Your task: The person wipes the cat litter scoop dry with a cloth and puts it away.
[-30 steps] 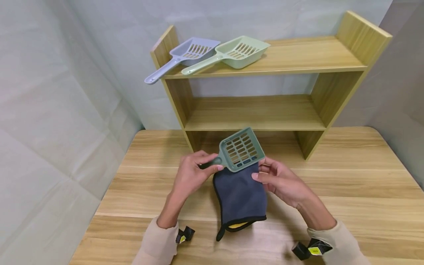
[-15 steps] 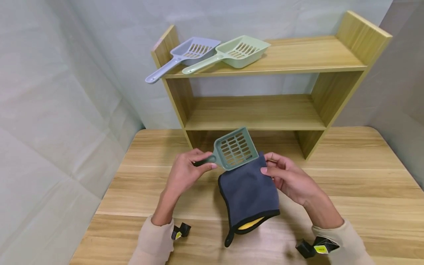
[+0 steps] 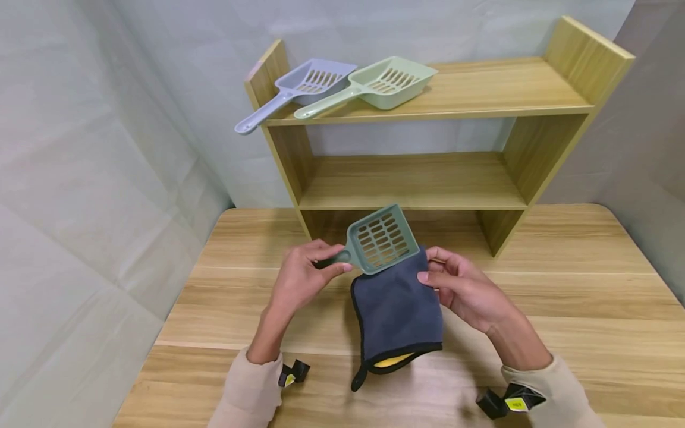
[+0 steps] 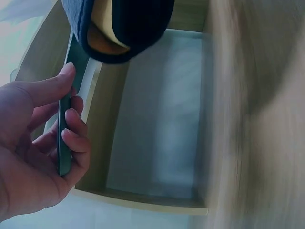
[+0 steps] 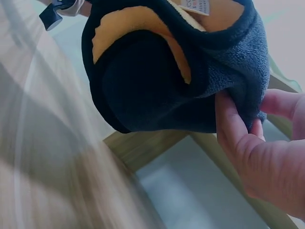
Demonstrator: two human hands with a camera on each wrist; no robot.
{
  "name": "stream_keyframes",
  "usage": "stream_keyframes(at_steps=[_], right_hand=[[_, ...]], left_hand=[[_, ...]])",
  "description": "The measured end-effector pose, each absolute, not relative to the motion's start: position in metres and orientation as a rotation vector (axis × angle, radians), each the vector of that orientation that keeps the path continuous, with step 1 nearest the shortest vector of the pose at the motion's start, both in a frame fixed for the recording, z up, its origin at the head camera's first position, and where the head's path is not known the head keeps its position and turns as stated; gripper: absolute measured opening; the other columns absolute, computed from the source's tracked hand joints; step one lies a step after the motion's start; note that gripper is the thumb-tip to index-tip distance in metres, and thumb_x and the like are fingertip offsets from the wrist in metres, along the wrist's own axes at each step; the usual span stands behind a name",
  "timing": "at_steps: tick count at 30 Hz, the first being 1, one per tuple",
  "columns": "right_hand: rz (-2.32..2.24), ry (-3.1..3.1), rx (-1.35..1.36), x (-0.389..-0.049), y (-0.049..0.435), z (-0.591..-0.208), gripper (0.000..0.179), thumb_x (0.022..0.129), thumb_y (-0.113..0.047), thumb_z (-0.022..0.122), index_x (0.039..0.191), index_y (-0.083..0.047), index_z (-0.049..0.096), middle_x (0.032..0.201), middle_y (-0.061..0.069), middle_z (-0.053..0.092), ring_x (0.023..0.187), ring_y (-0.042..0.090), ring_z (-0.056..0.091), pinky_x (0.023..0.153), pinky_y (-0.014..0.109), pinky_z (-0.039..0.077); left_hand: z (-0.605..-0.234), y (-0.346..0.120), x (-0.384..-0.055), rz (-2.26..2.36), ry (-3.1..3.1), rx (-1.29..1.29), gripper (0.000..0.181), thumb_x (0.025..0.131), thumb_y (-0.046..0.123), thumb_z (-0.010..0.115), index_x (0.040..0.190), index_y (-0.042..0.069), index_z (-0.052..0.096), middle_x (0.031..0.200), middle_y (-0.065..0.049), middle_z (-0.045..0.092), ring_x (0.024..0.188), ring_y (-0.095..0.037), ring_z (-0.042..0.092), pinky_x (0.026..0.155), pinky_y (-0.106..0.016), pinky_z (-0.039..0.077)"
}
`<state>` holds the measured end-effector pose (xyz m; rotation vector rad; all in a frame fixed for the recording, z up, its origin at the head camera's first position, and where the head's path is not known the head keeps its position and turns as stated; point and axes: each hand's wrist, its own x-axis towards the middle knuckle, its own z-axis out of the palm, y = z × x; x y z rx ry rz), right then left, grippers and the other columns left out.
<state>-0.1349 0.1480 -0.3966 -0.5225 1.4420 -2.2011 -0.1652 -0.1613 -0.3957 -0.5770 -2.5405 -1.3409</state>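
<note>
A dark green slotted litter scoop (image 3: 381,241) is tilted above the table in the head view. My left hand (image 3: 305,274) grips its handle, fingers curled round it in the left wrist view, where the handle (image 4: 64,138) shows edge-on. My right hand (image 3: 471,291) pinches a folded dark blue cloth (image 3: 398,309) with black edging and yellow lining. The cloth's upper part lies against the scoop's lower right edge, and its looped corner hangs toward me. In the right wrist view the cloth (image 5: 157,90) opens onto its yellow side, with a white label at the top.
A wooden shelf unit (image 3: 412,181) stands at the back of the wooden table (image 3: 578,309). On its top board lie a lavender scoop (image 3: 313,80) and a pale green scoop (image 3: 393,83) side by side, handles jutting past the front edge.
Both hands shifted apart over the first half second, the scoop going slightly left and the cloth right. Since then the cloth's lower end has swung a little back to the left.
</note>
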Motion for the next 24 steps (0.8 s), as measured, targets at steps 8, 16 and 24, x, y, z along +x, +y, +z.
stream_keyframes(at_steps=[8, 16, 24], right_hand=[[-2.157, 1.550, -0.441, -0.134, 0.137, -0.402, 0.018, 0.105, 0.004, 0.059, 0.117, -0.010, 0.055, 0.103, -0.005, 0.066, 0.088, 0.008, 0.066, 0.076, 0.023, 0.057], [-2.163, 1.634, -0.323, -0.132, 0.133, -0.403, 0.025, 0.104, -0.002, 0.066, 0.123, -0.014, 0.058, 0.106, -0.006, 0.064, 0.089, 0.007, 0.064, 0.076, 0.021, 0.055], [-2.230, 1.545, -0.466, -0.134, 0.145, -0.400, 0.032, 0.106, 0.006, 0.057, 0.128, -0.015, 0.065, 0.112, -0.005, 0.071, 0.095, 0.009, 0.071, 0.081, 0.024, 0.061]], left_hand=[[-0.397, -0.156, -0.163, -1.365, -2.486, -0.598, 0.042, 0.084, 0.011, 0.093, 0.122, 0.000, 0.079, 0.099, -0.011, 0.082, 0.088, -0.022, 0.074, 0.073, -0.029, 0.053], [-0.396, -0.156, -0.163, -1.328, -2.490, -0.568, 0.043, 0.085, 0.014, 0.092, 0.123, 0.002, 0.079, 0.100, -0.010, 0.081, 0.090, -0.022, 0.074, 0.076, -0.035, 0.056], [-0.393, -0.163, -0.166, -1.292, -2.546, -0.520, 0.042, 0.085, 0.014, 0.092, 0.123, 0.003, 0.080, 0.101, -0.011, 0.081, 0.087, -0.020, 0.070, 0.073, -0.030, 0.052]])
